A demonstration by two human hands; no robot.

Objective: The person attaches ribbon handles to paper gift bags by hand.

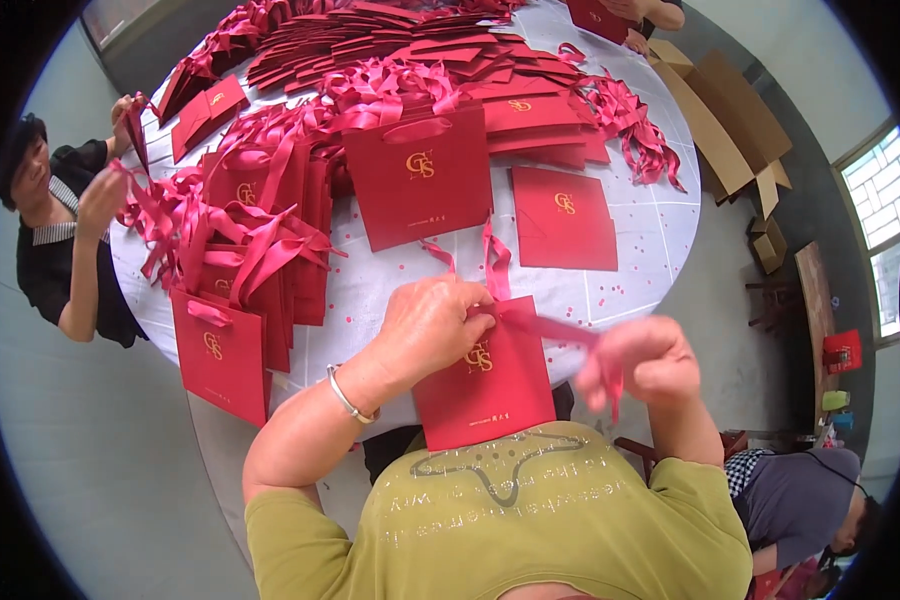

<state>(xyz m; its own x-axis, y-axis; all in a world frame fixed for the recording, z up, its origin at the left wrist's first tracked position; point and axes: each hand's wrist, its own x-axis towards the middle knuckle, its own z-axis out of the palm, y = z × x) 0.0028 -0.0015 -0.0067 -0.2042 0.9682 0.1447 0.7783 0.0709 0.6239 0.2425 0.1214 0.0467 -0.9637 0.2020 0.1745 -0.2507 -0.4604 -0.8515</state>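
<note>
**Ribbon being worked at the top of a red paper bag, near edge of worktop**

Left hand (428, 328) closed over the top edge of a red paper bag (488, 385), fingers curled down onto the spot where the ribbon (550, 328) meets the bag's rim; silver bangle (348, 398) on that wrist. Right hand (642, 362) closed in a loose fist around the other end of the same red ribbon, drawn taut between the two hands, a short tail hanging below the fist; blurred, so finger detail not clear. Bag lying flat at the near edge of the round white worktop (650, 225), its lower part hanging past the rim toward the olive-green shirt (530, 520), gold emblem facing up.

Just beyond, toward the worktop's middle: a larger flat bag (420, 185) with a ribbon handle, and a second flat bag (564, 217) to its right, apart from it. Along the left edge, a thick stack of finished bags (240, 270) with looped ribbon handles, one hanging over the rim. Across the far side, fanned rows of flat bags (390, 40); loose ribbons (630, 120) heaped near the far right edge. Small red specks scattered over the white cloth.

At the left edge, another person (65, 230) in dark clothing, both hands raised on ribbons. Flattened cardboard boxes (720, 120) on the floor beyond the right edge.
</note>
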